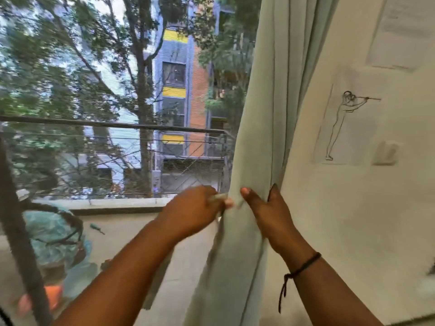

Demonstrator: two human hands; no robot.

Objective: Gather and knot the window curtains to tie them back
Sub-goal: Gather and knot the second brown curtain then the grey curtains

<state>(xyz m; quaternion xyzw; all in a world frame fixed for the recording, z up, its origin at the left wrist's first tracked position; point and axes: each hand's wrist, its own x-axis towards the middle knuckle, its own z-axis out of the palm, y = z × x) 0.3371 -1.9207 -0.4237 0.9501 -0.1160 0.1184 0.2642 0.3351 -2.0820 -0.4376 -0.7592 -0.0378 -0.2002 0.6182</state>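
Left hand (pixel 193 209) is pinching a fold at the curtain's window-side edge; right hand (pixel 268 211) is wrapping thumb and fingers around the bunched curtain (pixel 256 128) from the wall side. The curtain is hanging beside the wall (pixel 353 208), right of the window (pixel 106 90). Gathering appears under way, no knot yet; next, likely drawing the remaining folds into one bundle.

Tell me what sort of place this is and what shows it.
Probably a room in an upstairs flat or dormitory. A pale green curtain hangs beside a screened window that looks out at tree crowns and a neighbouring building's upper storeys, and a line drawing is stuck to the wall next to a light switch.
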